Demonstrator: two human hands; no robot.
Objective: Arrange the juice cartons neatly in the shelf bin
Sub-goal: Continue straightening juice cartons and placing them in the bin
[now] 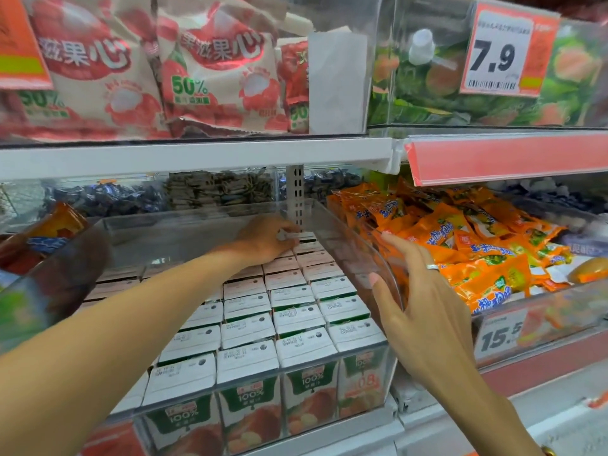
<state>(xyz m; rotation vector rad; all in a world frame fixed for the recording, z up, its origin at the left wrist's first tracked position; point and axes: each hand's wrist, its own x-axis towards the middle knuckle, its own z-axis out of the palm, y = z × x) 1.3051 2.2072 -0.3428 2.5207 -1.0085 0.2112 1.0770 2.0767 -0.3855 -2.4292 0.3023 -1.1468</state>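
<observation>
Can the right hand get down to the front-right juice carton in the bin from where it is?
Probably yes. The right hand rests open against the clear bin's right wall, above the front-right carton. The bin is open-topped and nothing lies over that carton; the left hand is busy at the back row.

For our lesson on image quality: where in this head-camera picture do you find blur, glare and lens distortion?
Head view: blur smears the left edge and the near left forearm; glare streaks the clear bin wall and the upper snack bags; the wide lens bows the shelf edge; the carton tops and the right hand stay fairly sharp.
</observation>
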